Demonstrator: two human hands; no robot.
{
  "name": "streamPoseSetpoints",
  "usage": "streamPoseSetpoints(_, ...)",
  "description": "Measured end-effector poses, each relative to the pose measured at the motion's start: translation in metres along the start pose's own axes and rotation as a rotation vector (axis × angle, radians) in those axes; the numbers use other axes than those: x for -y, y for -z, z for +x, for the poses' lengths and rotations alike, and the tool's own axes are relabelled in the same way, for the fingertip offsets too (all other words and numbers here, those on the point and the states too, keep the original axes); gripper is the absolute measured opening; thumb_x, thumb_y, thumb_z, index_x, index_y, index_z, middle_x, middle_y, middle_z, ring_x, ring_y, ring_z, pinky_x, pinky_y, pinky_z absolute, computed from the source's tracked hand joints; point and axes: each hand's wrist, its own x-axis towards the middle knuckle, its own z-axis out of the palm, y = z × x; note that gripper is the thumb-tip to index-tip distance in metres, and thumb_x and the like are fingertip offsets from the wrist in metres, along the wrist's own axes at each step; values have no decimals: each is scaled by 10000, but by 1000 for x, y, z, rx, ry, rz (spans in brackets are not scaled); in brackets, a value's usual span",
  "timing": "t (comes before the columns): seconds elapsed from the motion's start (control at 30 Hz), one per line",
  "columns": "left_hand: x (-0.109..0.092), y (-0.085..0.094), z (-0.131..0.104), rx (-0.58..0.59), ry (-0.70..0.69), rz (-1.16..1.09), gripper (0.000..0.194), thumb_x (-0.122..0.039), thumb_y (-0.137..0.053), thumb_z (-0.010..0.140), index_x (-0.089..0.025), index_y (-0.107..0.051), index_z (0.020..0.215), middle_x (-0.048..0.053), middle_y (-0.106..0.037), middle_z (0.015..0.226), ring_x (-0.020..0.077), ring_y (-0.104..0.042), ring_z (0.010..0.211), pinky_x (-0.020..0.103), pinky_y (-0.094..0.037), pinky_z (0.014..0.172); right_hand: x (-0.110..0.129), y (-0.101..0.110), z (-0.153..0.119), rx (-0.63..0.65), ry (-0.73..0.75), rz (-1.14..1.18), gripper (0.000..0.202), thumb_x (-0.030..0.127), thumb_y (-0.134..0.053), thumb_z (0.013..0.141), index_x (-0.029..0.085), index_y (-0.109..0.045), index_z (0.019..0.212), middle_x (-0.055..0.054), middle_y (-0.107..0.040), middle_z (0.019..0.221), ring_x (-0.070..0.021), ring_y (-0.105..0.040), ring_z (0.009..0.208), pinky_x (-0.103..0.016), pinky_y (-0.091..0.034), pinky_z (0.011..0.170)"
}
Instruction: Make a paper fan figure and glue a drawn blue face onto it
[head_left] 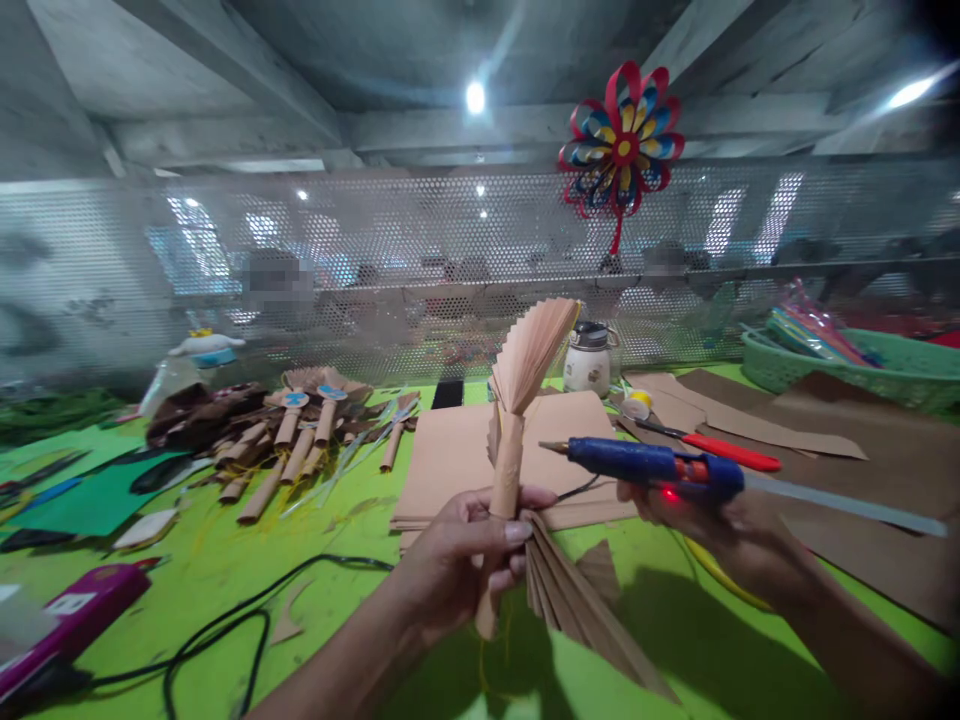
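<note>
My left hand [465,545] is closed round the rolled tube handle of a brown paper fan [509,470]. Its pleated top [534,355] spreads upward, while a second pleated strip [589,605] hangs down to the right from beside my fingers. In my right hand [720,530] is a blue glue gun [652,467], its nozzle pointing left toward the fan, a short gap away. A red light glows on the gun, and a clear glue stick [847,503] sticks out of its back end.
A stack of brown paper [435,450] lies behind the fan. Several finished tube pieces [300,450] are piled at left. Scissors with red handles [731,452], a jar-like flask [589,362] and a green basket [847,372] stand farther back. A black cable [225,625] crosses the green table.
</note>
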Motion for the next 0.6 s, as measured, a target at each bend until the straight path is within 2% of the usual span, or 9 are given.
streamPoseSetpoints(0.07,-4,0,-1,-4,-21,14,337,-123,-736,682,-56,-703,1010,-8,-490,618,18,-434,438,105,-299,380,-7,-4,7,-71,-30,-69,253,393,-555,885,195,-676,987,-83,-731,893,-238,-686,783,-357,-594,671)
streamPoseSetpoints(0.2,-15,2,-4,-23,-105,20,361,-132,-754,666,-62,-702,1017,-9,-502,634,5,-384,431,110,-292,382,-23,-16,25,-226,-39,-369,310,433,-524,874,157,-665,885,-59,-687,695,-208,-635,590,-332,-546,527)
streamPoseSetpoints(0.27,-18,2,-4,-44,-134,19,379,-131,-763,657,-63,-700,1025,-6,-504,658,11,-402,458,111,-301,392,-26,-21,36,-253,-20,-439,296,406,-522,873,140,-653,879,-68,-671,684,-211,-623,587,-337,-529,527)
streamPoseSetpoints(0.37,-22,2,-4,-65,-148,34,374,-122,-759,664,-56,-696,1026,-6,-494,664,23,-440,492,110,-318,410,-24,-25,59,-196,43,-521,220,349,-614,823,147,-662,895,-91,-685,824,-232,-641,736,-359,-532,659)
streamPoseSetpoints(0.5,-23,1,-3,-71,-177,54,370,-116,-769,654,-54,-692,1010,0,-505,671,43,-478,521,119,-332,421,-20,-38,106,-44,96,-636,240,322,-739,751,136,-676,890,-90,-668,915,-248,-626,874,-373,-513,771)
streamPoseSetpoints(0.6,-18,3,-2,-72,-191,61,342,-130,-778,640,-57,-690,963,2,-513,666,59,-496,531,135,-334,428,-21,-58,142,76,115,-690,237,319,-599,896,139,-622,1050,-64,-640,1057,-197,-628,923,-393,-524,802)
